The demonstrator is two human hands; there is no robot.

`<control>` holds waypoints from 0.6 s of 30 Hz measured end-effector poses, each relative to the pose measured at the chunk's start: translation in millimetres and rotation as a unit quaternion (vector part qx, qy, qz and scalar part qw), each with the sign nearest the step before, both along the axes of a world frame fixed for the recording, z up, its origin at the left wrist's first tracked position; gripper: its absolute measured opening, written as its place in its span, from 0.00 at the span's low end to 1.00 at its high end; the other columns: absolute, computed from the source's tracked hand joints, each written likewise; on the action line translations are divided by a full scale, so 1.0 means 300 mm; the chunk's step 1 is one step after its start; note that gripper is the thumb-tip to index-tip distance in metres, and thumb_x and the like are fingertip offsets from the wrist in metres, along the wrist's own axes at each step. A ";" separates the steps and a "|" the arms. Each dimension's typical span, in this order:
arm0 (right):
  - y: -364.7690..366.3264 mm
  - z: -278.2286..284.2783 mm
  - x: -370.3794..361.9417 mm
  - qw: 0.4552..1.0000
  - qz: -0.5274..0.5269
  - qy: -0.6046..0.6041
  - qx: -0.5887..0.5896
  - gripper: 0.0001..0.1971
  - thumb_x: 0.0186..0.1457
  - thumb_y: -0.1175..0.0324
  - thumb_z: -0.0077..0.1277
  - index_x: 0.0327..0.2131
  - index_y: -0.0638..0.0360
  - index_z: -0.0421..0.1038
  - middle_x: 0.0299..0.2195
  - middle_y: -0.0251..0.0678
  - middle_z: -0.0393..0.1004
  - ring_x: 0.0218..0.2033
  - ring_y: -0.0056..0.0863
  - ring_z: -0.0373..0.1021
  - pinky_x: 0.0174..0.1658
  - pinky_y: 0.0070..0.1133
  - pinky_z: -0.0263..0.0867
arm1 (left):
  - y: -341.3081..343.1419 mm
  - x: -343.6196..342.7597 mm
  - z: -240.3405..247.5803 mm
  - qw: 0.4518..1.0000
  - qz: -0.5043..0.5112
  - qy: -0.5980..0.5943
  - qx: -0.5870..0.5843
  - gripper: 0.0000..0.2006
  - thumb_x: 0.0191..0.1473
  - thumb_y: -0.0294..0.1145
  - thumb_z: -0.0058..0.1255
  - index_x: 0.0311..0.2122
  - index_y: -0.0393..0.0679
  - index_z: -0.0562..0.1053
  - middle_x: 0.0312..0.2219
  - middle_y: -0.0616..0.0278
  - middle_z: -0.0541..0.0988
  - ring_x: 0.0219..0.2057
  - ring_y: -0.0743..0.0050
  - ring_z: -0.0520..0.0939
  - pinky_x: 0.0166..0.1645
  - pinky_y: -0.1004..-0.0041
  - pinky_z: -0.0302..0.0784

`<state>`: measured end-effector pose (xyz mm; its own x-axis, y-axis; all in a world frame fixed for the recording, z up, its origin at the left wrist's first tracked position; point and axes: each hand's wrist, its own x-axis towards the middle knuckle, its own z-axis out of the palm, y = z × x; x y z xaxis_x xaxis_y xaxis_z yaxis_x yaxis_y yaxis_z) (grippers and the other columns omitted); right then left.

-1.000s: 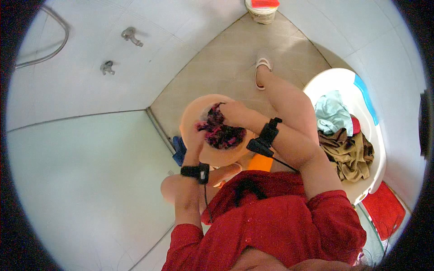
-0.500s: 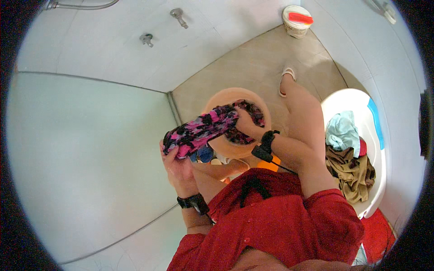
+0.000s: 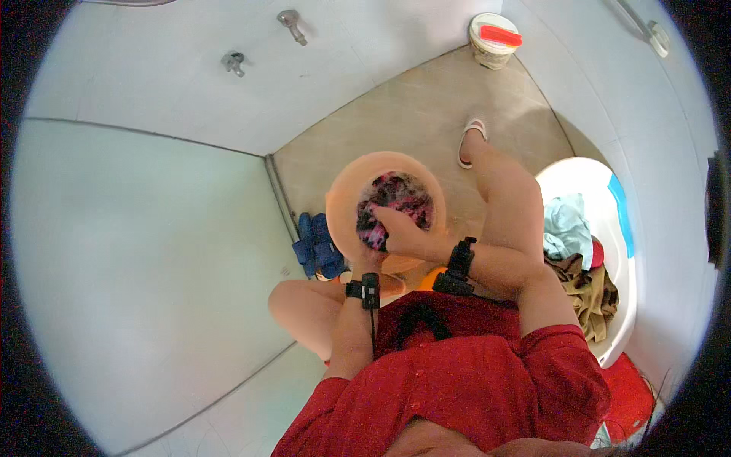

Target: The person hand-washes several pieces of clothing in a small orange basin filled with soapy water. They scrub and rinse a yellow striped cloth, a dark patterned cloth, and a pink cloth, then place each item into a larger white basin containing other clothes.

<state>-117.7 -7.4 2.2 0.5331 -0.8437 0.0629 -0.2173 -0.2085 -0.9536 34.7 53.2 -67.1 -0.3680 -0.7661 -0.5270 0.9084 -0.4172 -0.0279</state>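
Observation:
A peach-coloured round basin (image 3: 343, 202) stands on the floor between my legs. Bunched inside it is a wet-looking cloth (image 3: 400, 190) patterned in pink, black and grey; whether it is a garment I cannot tell. My right hand (image 3: 403, 232) is closed on the cloth's near part, over the basin. Just below and left of it, my left hand (image 3: 371, 260) grips the cloth's near end at the rim, its fingers mostly hidden by the cloth and my right hand. Dark straps with small boxes sit on both wrists.
Blue slippers (image 3: 320, 247) lie left of the basin, beside a frosted panel (image 3: 152, 266). On the right, a white tub (image 3: 620, 305) holds light blue and brown cloths. A white bucket (image 3: 491, 53) with a red item on top stands in the far corner. Two taps (image 3: 292, 27) project from the wall.
The cloth, stretched out to the left of the basin before, is now gathered down inside it. My left hand has come right, close to my right hand. The blue slippers now show more fully.

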 end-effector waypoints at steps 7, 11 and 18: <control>-0.037 0.178 -0.096 0.971 0.221 -0.068 0.061 0.22 0.40 0.73 0.55 0.44 0.66 0.67 0.36 0.53 0.74 0.40 0.48 0.71 0.42 0.32 0.65 | 0.109 0.045 -0.034 0.996 0.035 -0.075 0.030 0.38 0.53 0.64 0.44 0.61 0.47 0.59 0.58 0.55 0.63 0.58 0.50 0.64 0.59 0.43 0.62; -0.117 0.142 -0.125 0.966 0.196 -0.114 0.127 0.22 0.41 0.73 0.58 0.43 0.70 0.68 0.37 0.47 0.75 0.40 0.35 0.72 0.43 0.28 0.65 | 0.126 0.034 -0.027 0.994 0.032 -0.094 0.037 0.39 0.52 0.65 0.44 0.61 0.48 0.59 0.58 0.55 0.64 0.58 0.50 0.65 0.60 0.44 0.62; -0.248 -0.054 -0.096 0.941 0.053 -0.180 0.281 0.13 0.51 0.72 0.51 0.42 0.61 0.73 0.38 0.34 0.76 0.38 0.28 0.71 0.43 0.22 0.68 | 0.086 0.017 0.092 0.995 0.033 -0.092 0.008 0.41 0.50 0.67 0.45 0.61 0.48 0.60 0.57 0.55 0.65 0.57 0.51 0.66 0.60 0.45 0.62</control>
